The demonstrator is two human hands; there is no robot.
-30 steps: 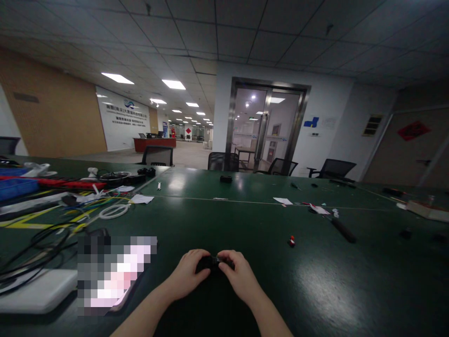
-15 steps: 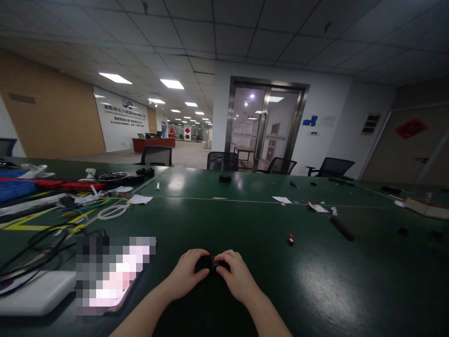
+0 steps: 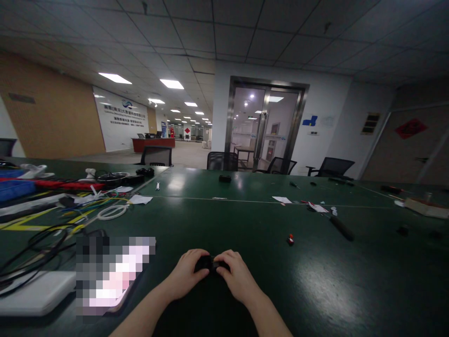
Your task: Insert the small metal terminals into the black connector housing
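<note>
On the dark green table (image 3: 196, 220), close in front of me, a small black object (image 3: 212, 263) sits between my two hands; its kind is too dark to make out. My left hand (image 3: 187, 274) grips its left end, fingers over the far side and thumb on the near side. The right end is pinched the same way by my right hand (image 3: 235, 274). My fingers cover much of it. A small red-and-white figure (image 3: 291, 239) stands to the right, apart from my hands.
At left lie a partly pixelated phone (image 3: 121, 274), a white flat box (image 3: 38, 292), tangled black cables (image 3: 38, 248) and a coiled white cable (image 3: 112, 212). A black-handled tool (image 3: 341, 228) and papers (image 3: 281, 200) lie at right. Another black block (image 3: 225, 178) rests near the far edge.
My right hand has shifted slightly left, closer to my left hand, while both keep hold of the black object. The view has turned a little. Over the last half second almost nothing moves.
</note>
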